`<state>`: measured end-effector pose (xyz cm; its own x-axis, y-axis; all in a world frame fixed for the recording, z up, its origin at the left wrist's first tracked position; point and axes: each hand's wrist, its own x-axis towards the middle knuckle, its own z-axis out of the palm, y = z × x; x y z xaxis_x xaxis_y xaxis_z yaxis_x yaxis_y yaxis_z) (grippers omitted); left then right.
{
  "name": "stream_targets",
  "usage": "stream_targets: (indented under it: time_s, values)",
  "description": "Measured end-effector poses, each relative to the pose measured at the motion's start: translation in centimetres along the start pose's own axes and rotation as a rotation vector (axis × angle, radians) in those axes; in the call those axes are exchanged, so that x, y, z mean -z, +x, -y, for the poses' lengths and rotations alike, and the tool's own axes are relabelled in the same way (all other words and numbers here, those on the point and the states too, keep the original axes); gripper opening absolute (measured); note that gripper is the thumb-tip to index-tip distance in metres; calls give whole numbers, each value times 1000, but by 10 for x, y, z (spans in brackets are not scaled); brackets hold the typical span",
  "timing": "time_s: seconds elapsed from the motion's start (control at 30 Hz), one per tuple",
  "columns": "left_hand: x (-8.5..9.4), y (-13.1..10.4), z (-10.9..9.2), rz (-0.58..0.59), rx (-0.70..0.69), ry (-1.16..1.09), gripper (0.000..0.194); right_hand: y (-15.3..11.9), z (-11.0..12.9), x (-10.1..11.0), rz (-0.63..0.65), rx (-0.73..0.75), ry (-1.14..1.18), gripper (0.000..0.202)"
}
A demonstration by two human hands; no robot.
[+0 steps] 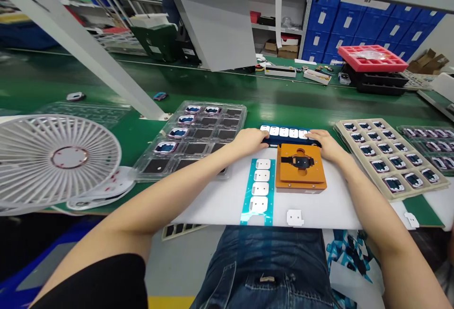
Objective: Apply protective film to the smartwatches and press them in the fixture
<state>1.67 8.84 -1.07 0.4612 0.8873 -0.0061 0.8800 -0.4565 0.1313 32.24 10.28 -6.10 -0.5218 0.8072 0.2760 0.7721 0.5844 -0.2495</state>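
Note:
My left hand grips the left end of a dark blue strip with a row of white rounded stickers. The fingers of my right hand close on the strip's other end, so it stretches level between both hands. Just nearer to me sits an orange fixture block with a black watch-like part in its recess. Left of the block, a light blue backing sheet with white stickers lies on the white work board. One loose white piece is at the board's front edge.
A clear tray, partly filled with watch-case-like parts, lies to the left beside a white fan. On the right is a beige tray full of similar parts. A slanted white post rises at left; a red tray sits behind.

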Motion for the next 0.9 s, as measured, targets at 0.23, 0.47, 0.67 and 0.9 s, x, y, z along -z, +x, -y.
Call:
stream_targets:
  time_s: [0.23, 0.47, 0.67, 0.9]
  values:
    - [20, -125, -19, -139, 78, -556, 33, -6, -5, 8, -112, -50, 51, 57]
    - [-31, -240, -62, 162, 243, -923, 29, -12, 11, 33, -428, -18, 76, 37]
    - [-48, -238, -64, 169, 350, -936, 38, -10, 47, 69, -633, 69, 173, 22]
    - [-94, -221, -67, 190, 283, -1183, 39, -70, 175, 111, -369, 235, 624, 27]
